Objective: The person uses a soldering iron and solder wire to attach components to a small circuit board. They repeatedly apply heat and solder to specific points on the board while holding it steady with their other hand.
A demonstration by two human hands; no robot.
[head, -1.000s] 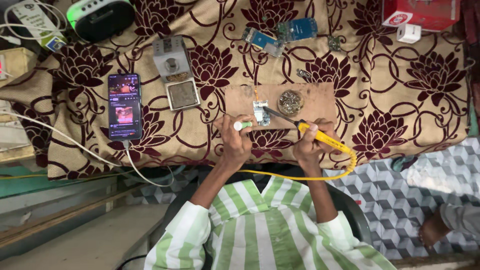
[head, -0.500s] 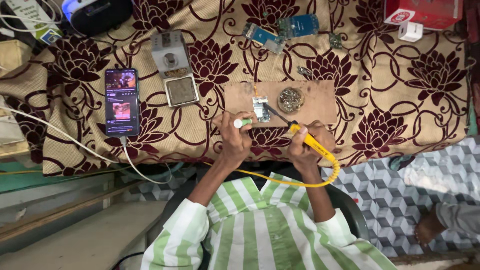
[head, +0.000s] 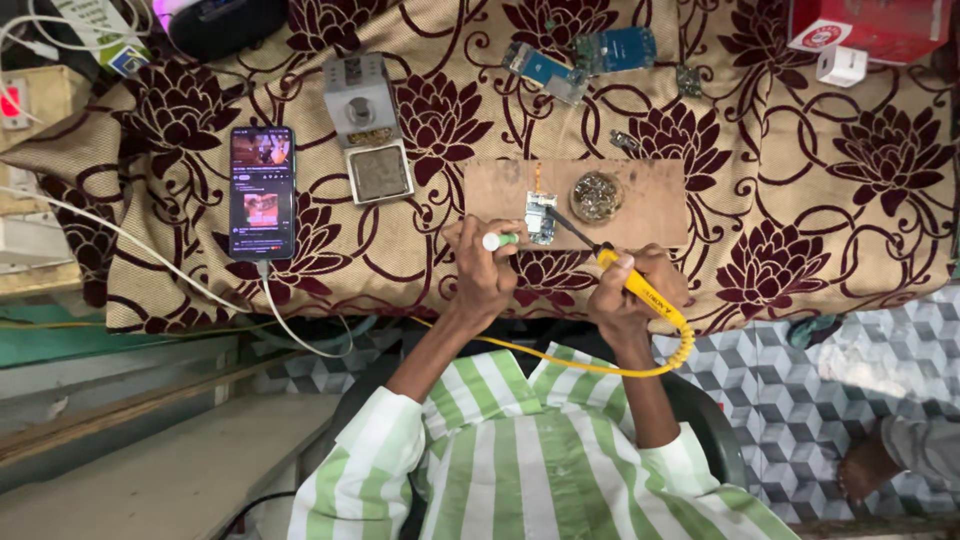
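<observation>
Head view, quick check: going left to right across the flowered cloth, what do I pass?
Phone → square tin with sponge → left hand holding a small white and green tool → small circuit board → round tin of brass wool → right hand holding the yellow soldering iron.

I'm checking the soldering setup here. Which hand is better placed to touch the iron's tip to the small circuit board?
Right. The right hand already holds the yellow soldering iron, its tip reaching the small circuit board on the wooden board. The left hand is occupied with a green-tipped tool beside it.
</observation>
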